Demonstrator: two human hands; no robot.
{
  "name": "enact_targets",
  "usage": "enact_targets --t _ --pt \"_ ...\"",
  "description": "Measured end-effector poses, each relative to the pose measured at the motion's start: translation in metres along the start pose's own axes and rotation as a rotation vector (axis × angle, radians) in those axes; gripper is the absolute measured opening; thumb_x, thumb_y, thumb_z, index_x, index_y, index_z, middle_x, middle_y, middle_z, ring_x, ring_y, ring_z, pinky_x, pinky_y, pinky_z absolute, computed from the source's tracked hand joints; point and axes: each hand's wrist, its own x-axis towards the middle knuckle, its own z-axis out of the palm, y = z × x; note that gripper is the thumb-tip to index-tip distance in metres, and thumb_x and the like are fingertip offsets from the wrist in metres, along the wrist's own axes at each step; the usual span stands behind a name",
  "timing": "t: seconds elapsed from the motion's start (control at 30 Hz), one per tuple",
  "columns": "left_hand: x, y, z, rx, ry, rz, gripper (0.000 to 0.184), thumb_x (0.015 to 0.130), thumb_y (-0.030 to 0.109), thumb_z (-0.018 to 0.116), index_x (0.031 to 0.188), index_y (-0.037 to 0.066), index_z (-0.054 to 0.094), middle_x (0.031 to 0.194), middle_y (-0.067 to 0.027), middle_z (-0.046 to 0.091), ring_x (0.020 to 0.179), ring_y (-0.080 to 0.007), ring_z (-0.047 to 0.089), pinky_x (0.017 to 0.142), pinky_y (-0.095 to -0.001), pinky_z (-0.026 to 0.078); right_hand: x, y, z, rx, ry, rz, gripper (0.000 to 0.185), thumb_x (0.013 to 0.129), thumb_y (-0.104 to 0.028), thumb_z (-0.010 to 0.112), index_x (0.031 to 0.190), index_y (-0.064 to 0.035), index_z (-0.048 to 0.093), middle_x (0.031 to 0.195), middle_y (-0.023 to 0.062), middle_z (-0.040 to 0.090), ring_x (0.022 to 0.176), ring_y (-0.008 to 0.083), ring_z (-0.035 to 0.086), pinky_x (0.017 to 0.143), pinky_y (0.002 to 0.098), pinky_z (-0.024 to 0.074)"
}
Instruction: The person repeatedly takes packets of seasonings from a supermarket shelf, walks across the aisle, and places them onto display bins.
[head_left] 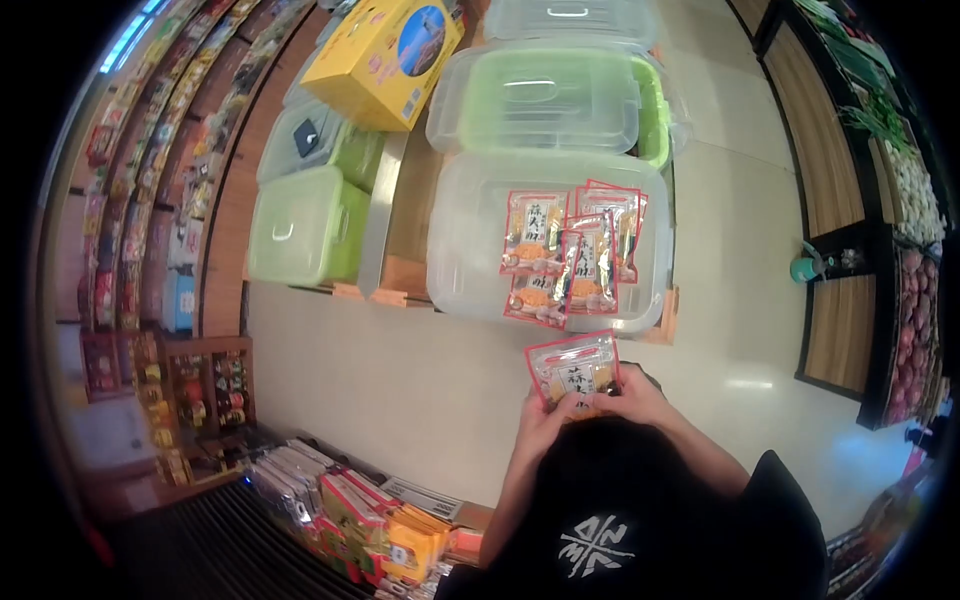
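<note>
A red-edged snack packet (pixel 573 366) with a clear front and dark lettering is held up close to my body. My left hand (pixel 546 417) grips its lower left side, the thumb on the front. On its lower right side my right hand (pixel 636 396) is closed, thumb also on the front. Several matching packets (pixel 537 232) lie in an overlapping pile on a translucent plastic lid (pixel 465 235), just beyond the held one. The lower edge of the held packet is partly covered by my fingers.
Green bins with clear lids (pixel 545 100) stand beyond the pile. A yellow carton (pixel 385 60) sits at the back left, above another lidded green bin (pixel 305 225). Packed shelves (pixel 150 180) line the left; a vegetable stand (pixel 915 330) runs along the right. Bagged goods (pixel 350 510) are at lower left.
</note>
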Motion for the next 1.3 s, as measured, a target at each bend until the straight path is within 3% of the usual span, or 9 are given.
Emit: enact_targets --t 0.13,0.27,0.33,0.5,0.6,0.93,1.03,1.1,1.3 --pt "0.031 0.021 0.003 0.166 0.066 0.131 0.024 0.085 0.005 0.058 0.107 -0.003 0.055 0.101 -0.0063 0.061 0.091 -0.0115 0.057 0.080 -0.0265 0.046 0.021 -0.001 -0.006 0.063 0.092 0.199 0.032 0.076 -0.012 0.070 0.104 -0.0007 0.058 0.090 0.0043 0.064 0.081 0.0093 0.057 0.073 0.0254 0.0479" --pt "0.063 0.021 -0.015 0.276 -0.029 0.136 0.024 0.086 0.006 0.057 0.107 -0.002 0.055 0.101 -0.0069 0.061 0.089 -0.0118 0.057 0.079 -0.0266 0.047 0.043 0.004 -0.016 0.046 0.165 0.002 0.033 0.074 -0.012 0.071 0.102 -0.0003 0.059 0.090 0.0042 0.065 0.081 0.0095 0.058 0.076 0.0266 0.0471" --pt "0.078 0.037 -0.021 0.134 -0.088 -0.218 0.025 0.085 0.007 0.058 0.108 -0.002 0.054 0.100 -0.0070 0.061 0.089 -0.0117 0.057 0.078 -0.0266 0.047 0.051 -0.003 -0.019 -0.057 0.219 -0.038 0.034 0.072 -0.012 0.072 0.101 0.0001 0.060 0.089 0.0041 0.065 0.081 0.0093 0.058 0.078 0.0273 0.0464" --pt "0.104 0.054 -0.010 0.190 -0.158 -0.163 0.028 0.084 0.007 0.060 0.110 -0.002 0.053 0.101 -0.0076 0.061 0.088 -0.0132 0.058 0.077 -0.0274 0.048 0.058 -0.014 -0.018 -0.004 0.226 0.067 0.033 0.072 -0.010 0.071 0.101 -0.0004 0.060 0.088 0.0041 0.065 0.082 0.0099 0.058 0.076 0.0277 0.0465" --pt "0.117 0.060 -0.003 0.167 -0.144 -0.025 0.030 0.082 0.009 0.062 0.109 -0.002 0.053 0.093 -0.0051 0.062 0.077 -0.0098 0.058 0.065 -0.0232 0.047 0.065 -0.017 -0.013 0.184 0.278 -0.005 0.029 0.075 -0.010 0.069 0.101 -0.0011 0.060 0.086 0.0032 0.064 0.075 0.0079 0.057 0.068 0.0251 0.0475" --pt "0.163 0.082 -0.019 0.133 -0.218 -0.079 0.037 0.085 0.010 0.060 0.117 -0.002 0.047 0.107 -0.0096 0.057 0.093 -0.0144 0.055 0.082 -0.0276 0.044 0.090 -0.045 0.004 0.245 0.538 0.097 0.023 0.080 -0.017 0.067 0.094 -0.0011 0.061 0.058 -0.0034 0.052 0.047 0.0048 0.047 0.042 0.0227 0.0390" --pt "0.173 0.092 -0.033 0.204 -0.318 0.224 0.058 0.086 0.013 0.058 0.131 0.000 0.024 0.130 -0.0149 0.036 0.120 -0.0210 0.037 0.099 -0.0337 0.033 0.114 -0.039 -0.006 -0.032 0.655 0.147 0.036 0.077 -0.023 0.070 0.101 0.0006 0.057 0.070 0.0048 0.058 0.056 0.0123 0.055 0.050 0.0281 0.0448" --pt "0.165 0.096 -0.044 0.221 -0.305 0.237 0.056 0.086 0.013 0.058 0.131 0.000 0.026 0.130 -0.0150 0.036 0.121 -0.0217 0.036 0.099 -0.0343 0.033 0.118 -0.038 0.001 -0.753 1.083 -0.016 0.052 0.074 -0.028 0.071 0.111 0.0010 0.050 0.094 0.0165 0.059 0.079 0.0239 0.060 0.066 0.0354 0.0476" --pt "0.146 0.089 -0.091 0.464 -0.346 0.276 0.051 0.086 0.012 0.057 0.129 0.001 0.031 0.128 -0.0143 0.038 0.119 -0.0213 0.039 0.096 -0.0334 0.035 0.078 -0.004 0.061 -0.558 1.274 -0.045 0.045 0.076 -0.017 0.064 0.111 0.0016 0.044 0.102 0.0194 0.051 0.096 0.0345 0.049 0.085 0.0399 0.0396"
